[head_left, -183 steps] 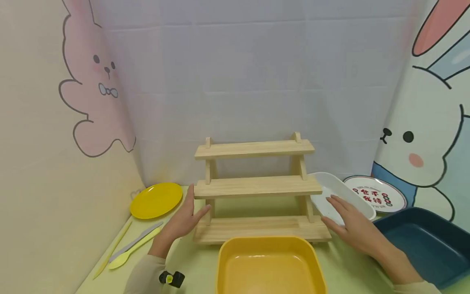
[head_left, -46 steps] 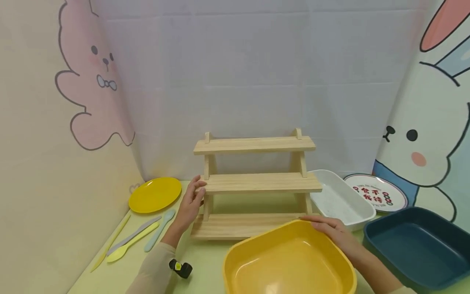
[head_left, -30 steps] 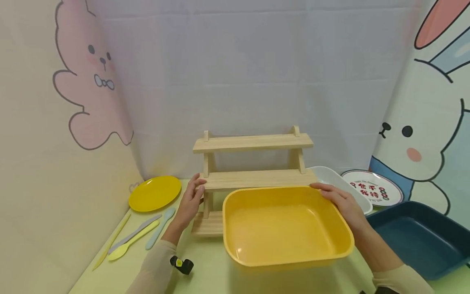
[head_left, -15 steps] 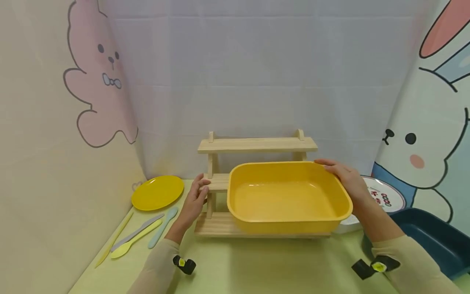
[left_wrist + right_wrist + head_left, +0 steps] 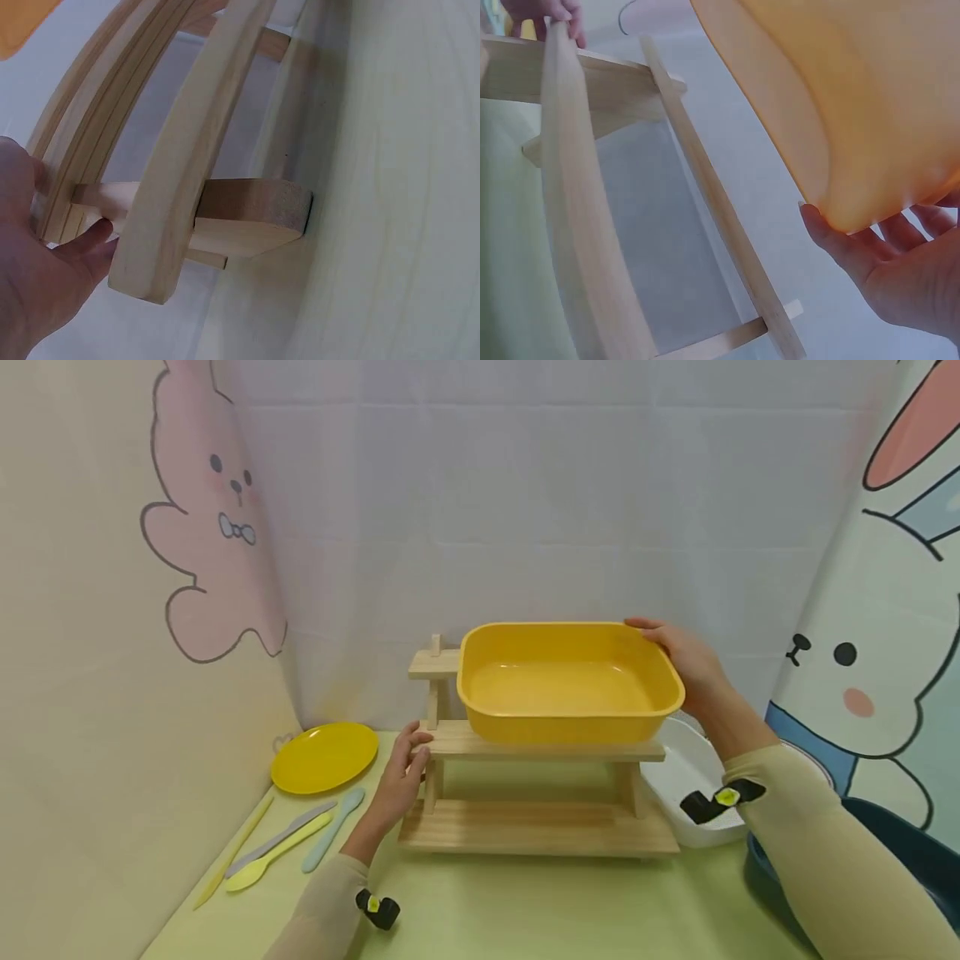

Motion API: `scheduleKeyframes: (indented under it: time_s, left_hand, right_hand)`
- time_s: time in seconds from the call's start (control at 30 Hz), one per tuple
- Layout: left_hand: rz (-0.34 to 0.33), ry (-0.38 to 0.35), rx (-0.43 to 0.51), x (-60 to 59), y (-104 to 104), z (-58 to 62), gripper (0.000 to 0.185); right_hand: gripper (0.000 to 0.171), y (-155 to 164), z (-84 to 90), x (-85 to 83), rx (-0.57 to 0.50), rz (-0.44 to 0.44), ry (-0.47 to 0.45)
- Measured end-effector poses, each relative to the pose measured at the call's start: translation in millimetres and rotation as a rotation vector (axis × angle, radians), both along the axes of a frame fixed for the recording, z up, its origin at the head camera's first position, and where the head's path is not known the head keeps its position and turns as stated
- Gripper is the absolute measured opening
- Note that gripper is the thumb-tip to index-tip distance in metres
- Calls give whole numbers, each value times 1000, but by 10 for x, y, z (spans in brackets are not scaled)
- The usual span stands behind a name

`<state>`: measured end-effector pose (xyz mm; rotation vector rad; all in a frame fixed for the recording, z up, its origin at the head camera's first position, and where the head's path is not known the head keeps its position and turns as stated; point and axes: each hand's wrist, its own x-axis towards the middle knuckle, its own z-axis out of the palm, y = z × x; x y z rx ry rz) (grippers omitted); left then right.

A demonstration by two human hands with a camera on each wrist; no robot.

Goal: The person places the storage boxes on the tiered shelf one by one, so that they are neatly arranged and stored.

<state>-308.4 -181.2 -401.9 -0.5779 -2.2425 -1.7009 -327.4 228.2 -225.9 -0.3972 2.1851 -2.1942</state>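
Right hand [image 5: 692, 667] pinches yellow tub [image 5: 570, 689] by its far right corner, tub held up left of the grip above wooden stand [image 5: 536, 828], left hand [image 5: 397, 783] gripping stand's left end.

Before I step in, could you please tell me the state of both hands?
Left hand: holding the rack at its left end.
Right hand: holding the yellow tub by its far right corner.

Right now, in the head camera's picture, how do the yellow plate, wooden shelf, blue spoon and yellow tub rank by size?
Largest first:
Wooden shelf, by outline, partly hidden
Yellow tub
Yellow plate
Blue spoon
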Motion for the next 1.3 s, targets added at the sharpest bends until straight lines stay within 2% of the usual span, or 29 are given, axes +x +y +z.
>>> scheduleKeyframes:
  time_s: [0.1, 0.23, 0.37, 0.53, 0.67, 0.77, 0.87, 0.97, 1.2, 1.3]
  left_hand:
    - [20, 16, 4, -56, 3, -67, 30]
    - [35, 11, 20, -176, 8, -230, 30]
    - [40, 14, 21, -210, 22, -321, 29]
    - [35, 5, 15, -176, 3, -338, 29]
    - [35, -3, 16, -152, -22, -283, 28]
    - [27, -24, 36, -106, -14, -227, 27]
    - [6, -48, 52, -3, 13, -162, 28]
    - [1, -53, 59, 46, 36, -156, 28]
    - [19, -11, 53, -62, 34, -257, 29]
    - [-7, -28, 62, 12, 64, -147, 30]
  right_hand:
    - [53, -41, 84, -182, -29, 0, -32]
    - [51, -71, 135, -426, -63, -24, -84]
    - [51, -78, 140, -685, -71, -17, -113]
    - [52, -87, 131, -973, -2, 6, -105]
    - [51, -127, 143, -1164, -6, 35, -120]
    - [50, -158, 148, -1250, -5, 23, -163]
    - [49, -170, 129, -1281, 23, -15, -213]
    - [48, -168, 110, -1298, 34, -36, -248]
    - [47, -187, 148, -1300, 32, -79, -215]
    - [46, -186, 157, -1293, 43, -95, -219]
